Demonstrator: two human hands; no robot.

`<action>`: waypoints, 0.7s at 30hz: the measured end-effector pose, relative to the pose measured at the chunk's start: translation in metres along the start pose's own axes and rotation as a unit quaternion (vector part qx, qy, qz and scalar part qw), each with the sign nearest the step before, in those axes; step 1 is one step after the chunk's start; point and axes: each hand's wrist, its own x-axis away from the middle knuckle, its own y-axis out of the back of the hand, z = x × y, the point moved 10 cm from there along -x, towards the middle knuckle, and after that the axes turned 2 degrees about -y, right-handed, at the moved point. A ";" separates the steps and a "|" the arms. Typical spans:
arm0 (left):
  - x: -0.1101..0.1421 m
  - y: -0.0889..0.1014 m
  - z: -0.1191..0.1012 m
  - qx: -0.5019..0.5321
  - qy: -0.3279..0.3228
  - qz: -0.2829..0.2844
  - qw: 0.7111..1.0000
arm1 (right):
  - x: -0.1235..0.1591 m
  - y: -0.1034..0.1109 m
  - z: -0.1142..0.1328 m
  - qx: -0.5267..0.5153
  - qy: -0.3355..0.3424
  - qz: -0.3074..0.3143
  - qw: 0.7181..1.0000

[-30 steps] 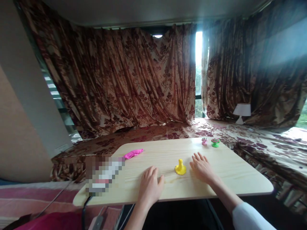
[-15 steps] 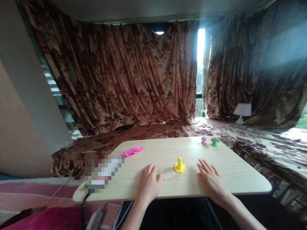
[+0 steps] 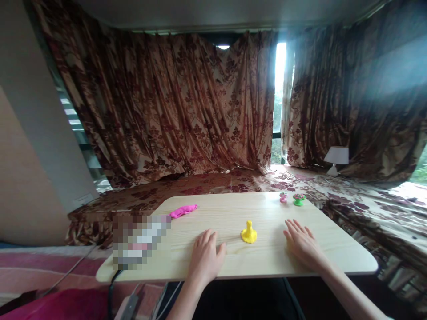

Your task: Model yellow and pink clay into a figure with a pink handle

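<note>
A yellow clay piece [image 3: 248, 232] with a wide base and an upright stem stands on the light wooden table [image 3: 230, 264], between my hands. My left hand [image 3: 207, 254] rests palm down to its left, thumb apart from the fingers, holding nothing. To its right, my right hand [image 3: 303, 243] lies on the tabletop with fingers stretched out and nothing in them. Neither hand touches the yellow piece. Beyond my right hand, near the far edge, stand a small pink clay piece [image 3: 283, 198] and a green clay piece [image 3: 299, 200] with a dotted top.
A bright pink clay lump [image 3: 183, 211] lies at the far left of the table. Beside it is a blurred-out object [image 3: 143, 242], with a black cable [image 3: 111, 293] below. A white lamp [image 3: 336, 155] stands on the cloth-covered ledge behind, before patterned curtains [image 3: 200, 106].
My right hand has slid to the right, farther from the yellow piece. My left hand and the clay pieces stay in place; the view has shifted slightly.
</note>
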 end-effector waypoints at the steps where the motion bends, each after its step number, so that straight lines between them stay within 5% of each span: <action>1: 0.000 -0.001 0.000 0.001 0.001 0.001 1.000 | 0.013 0.000 0.007 -0.005 0.019 0.005 1.000; 4: -0.001 -0.003 0.000 0.001 0.002 0.005 1.000 | 0.032 0.000 0.044 -0.019 0.070 0.009 0.997; 8: -0.002 -0.001 -0.002 -0.005 -0.001 0.003 1.000 | -0.007 -0.002 0.075 -0.017 0.058 -0.008 0.998; 11: -0.002 0.003 -0.002 -0.006 -0.006 -0.001 1.000 | -0.049 -0.003 0.062 -0.007 0.013 -0.013 1.000; 14: -0.001 0.004 -0.002 -0.003 -0.006 -0.002 1.000 | -0.062 -0.004 0.035 0.003 -0.007 -0.009 1.000; 18: 0.001 0.002 0.000 0.001 0.000 0.000 1.000 | -0.024 -0.001 0.011 0.010 0.005 -0.016 1.000; 21: 0.001 0.001 -0.001 0.004 -0.001 0.003 1.000 | 0.014 -0.001 0.022 0.004 0.046 -0.011 0.999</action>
